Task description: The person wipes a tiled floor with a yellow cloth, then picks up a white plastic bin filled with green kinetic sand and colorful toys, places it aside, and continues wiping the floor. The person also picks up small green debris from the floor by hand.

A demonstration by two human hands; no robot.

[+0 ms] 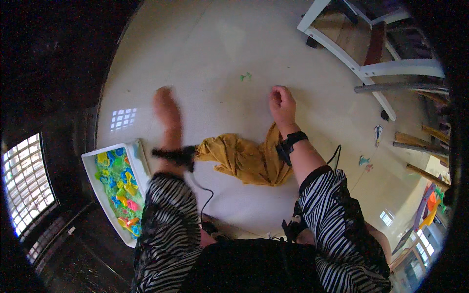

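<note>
My left hand (pixel 167 108) is stretched forward over the pale floor, smeared by motion, so its fingers cannot be made out. My right hand (pixel 282 104) is also out over the floor, with its fingers curled in and a dark gap showing in the curl; whether anything small is inside is hidden. A crumpled mustard-brown cloth (pixel 244 158) spreads between my two wrists, its upper right corner passing beside my right wrist. Small green scraps (pixel 245 77) lie on the floor ahead, between the hands and farther off. Both wrists wear black straps.
At left stands a white tray (pixel 144 161) holding green water or gel and several colourful plastic toys. A white-framed piece of furniture (pixel 337 49) is at far right. Small toy pieces (pixel 364 160) lie on the right floor. Dark panelling (pixel 53 97) borders the left; black cables (pixel 207 200) trail near my body.
</note>
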